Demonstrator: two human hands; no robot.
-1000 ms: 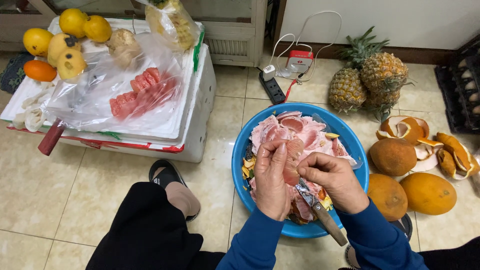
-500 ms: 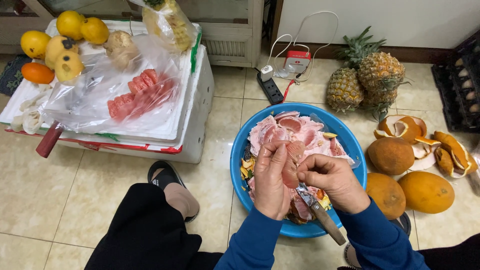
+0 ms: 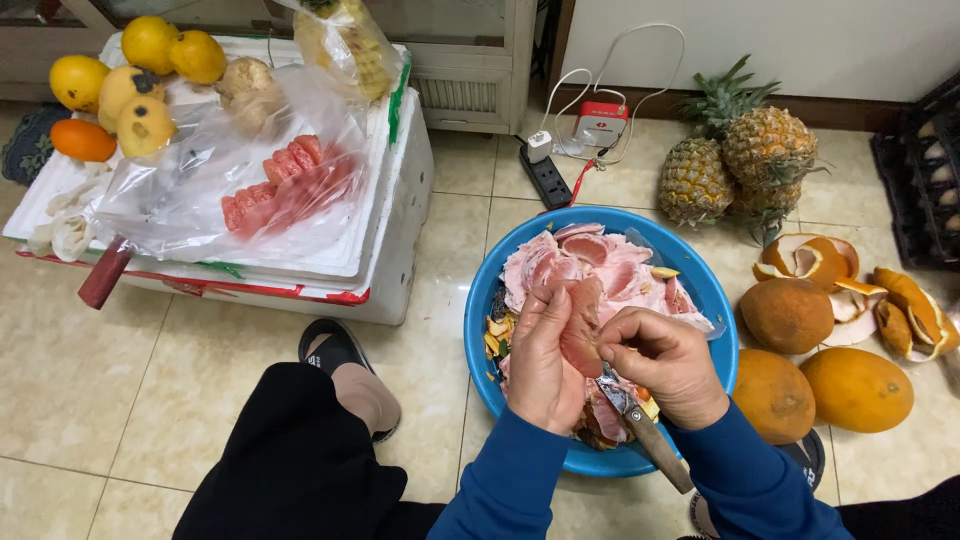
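Observation:
My left hand (image 3: 540, 365) grips a pink pomelo segment (image 3: 583, 325) over a blue basin (image 3: 480, 330). My right hand (image 3: 665, 365) pinches the same segment at its right edge and also holds a small knife (image 3: 645, 435), blade tucked under the palm, wooden handle pointing toward me. The basin is full of peeled pink fruit pieces (image 3: 600, 265) and scraps of skin. Both sleeves are blue.
Whole brownish-orange pomelos (image 3: 790, 315) and peel (image 3: 905, 305) lie right of the basin, pineapples (image 3: 760, 160) behind. A white foam box (image 3: 395, 230) at left bears a plastic bag of peeled segments (image 3: 285, 190), yellow fruit (image 3: 130, 75). A power strip (image 3: 548, 175) lies on the tiles. My knee (image 3: 300, 450) is near.
Both hands stay over the basin working the same segment; the fingers have shifted slightly along it. Nothing else has moved.

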